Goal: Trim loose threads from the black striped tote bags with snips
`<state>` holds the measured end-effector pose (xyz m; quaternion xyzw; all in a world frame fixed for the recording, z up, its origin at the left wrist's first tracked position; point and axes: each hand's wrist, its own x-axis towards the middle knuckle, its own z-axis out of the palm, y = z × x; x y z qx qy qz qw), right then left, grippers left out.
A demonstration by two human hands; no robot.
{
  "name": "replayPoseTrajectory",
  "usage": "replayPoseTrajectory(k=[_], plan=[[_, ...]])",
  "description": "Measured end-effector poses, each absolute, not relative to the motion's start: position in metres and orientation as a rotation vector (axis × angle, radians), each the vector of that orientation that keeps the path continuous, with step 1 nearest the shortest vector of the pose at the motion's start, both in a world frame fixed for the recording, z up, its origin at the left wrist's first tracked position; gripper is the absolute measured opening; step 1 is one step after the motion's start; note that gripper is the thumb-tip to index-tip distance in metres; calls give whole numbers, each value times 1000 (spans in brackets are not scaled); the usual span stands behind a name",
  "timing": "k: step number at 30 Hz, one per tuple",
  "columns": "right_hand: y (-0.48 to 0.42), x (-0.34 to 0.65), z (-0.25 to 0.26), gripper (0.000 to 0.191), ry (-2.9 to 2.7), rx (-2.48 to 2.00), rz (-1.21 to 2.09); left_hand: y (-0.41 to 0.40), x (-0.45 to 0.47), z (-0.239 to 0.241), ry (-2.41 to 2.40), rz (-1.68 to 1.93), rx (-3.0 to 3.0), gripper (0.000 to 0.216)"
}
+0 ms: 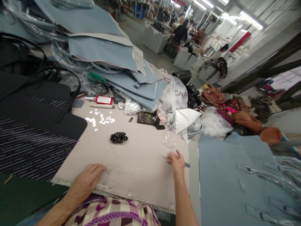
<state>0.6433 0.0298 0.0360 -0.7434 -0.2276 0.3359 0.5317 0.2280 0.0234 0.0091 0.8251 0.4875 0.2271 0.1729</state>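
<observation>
My left hand (90, 176) rests on the pale board (138, 182) near its front edge, fingers stretched forward and close together, with nothing in it. Over the board's right side is my right hand (176, 161), its fingers curled and slightly blurred. The end of a blue-grey strip (187, 164) sticks out past the right side of that hand; the rest is hidden by the hand, which seems closed on it. A heap of small black pieces (118, 137) lies on the board beyond my hands. Several small white rings (103, 119) are scattered farther back.
Behind the rings lie a red-labelled bottle (103, 100) and a pale-handled tool (101, 106). Stacked blue-grey panels (101, 50) rise at the back left. Black panels (35, 110) lie left, a blue-grey sheet (223, 182) right. Plastic bags (176, 94) crowd the back; people work far off.
</observation>
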Motion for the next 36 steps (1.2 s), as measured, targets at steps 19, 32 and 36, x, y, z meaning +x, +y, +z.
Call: replayPoseTrajectory(k=[19, 32, 36], plan=[[95, 608, 17, 22, -1581, -2037, 533, 113, 206, -13, 1992, 679, 2523, 37], [198, 615, 23, 20, -1760, -2114, 357, 116, 203, -12, 1986, 660, 2571, 32], [192, 617, 11, 20, -1826, -2156, 310, 116, 204, -9, 1973, 676, 2583, 32]])
